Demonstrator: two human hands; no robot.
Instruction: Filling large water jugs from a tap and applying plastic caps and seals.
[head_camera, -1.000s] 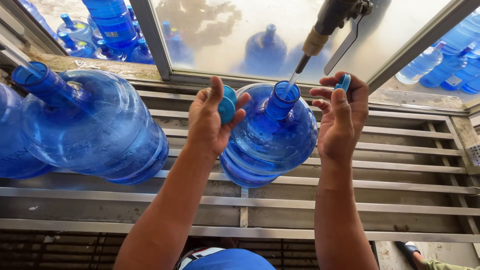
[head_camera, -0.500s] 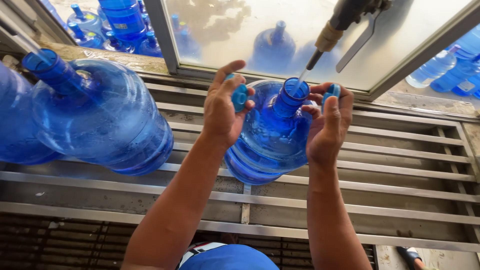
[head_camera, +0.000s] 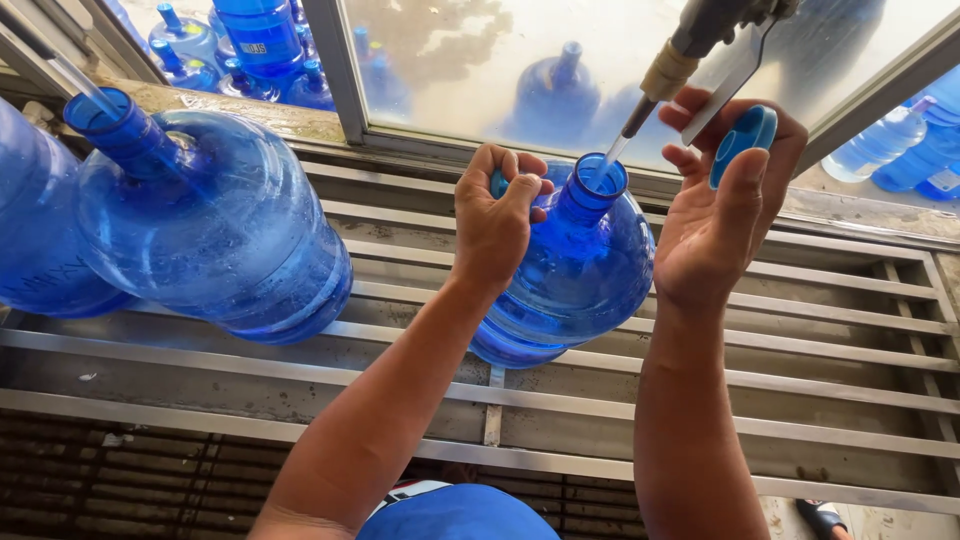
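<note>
A big blue water jug (head_camera: 580, 285) leans on a metal rack (head_camera: 620, 420), its open neck up toward a window. A thin nozzle (head_camera: 628, 133) from a hanging spray gun points into the neck. My left hand (head_camera: 495, 225) is closed in a fist beside the neck, on the left, around a small blue cap that barely shows. My right hand (head_camera: 725, 205) is raised right of the neck, fingers touching the spray gun's lever and holding a blue cap (head_camera: 742, 143) against them.
A second big blue jug (head_camera: 215, 235) lies tilted on the rack at left, with a thin tube in its neck, and part of another sits at the far left edge. Behind the window frame (head_camera: 335, 70) stand several more blue bottles. A blue cap brim shows at the bottom.
My left hand has closed into a fist by the jug's neck. My right hand has risen from the neck up to the spray gun's lever, blue cap still in it.
</note>
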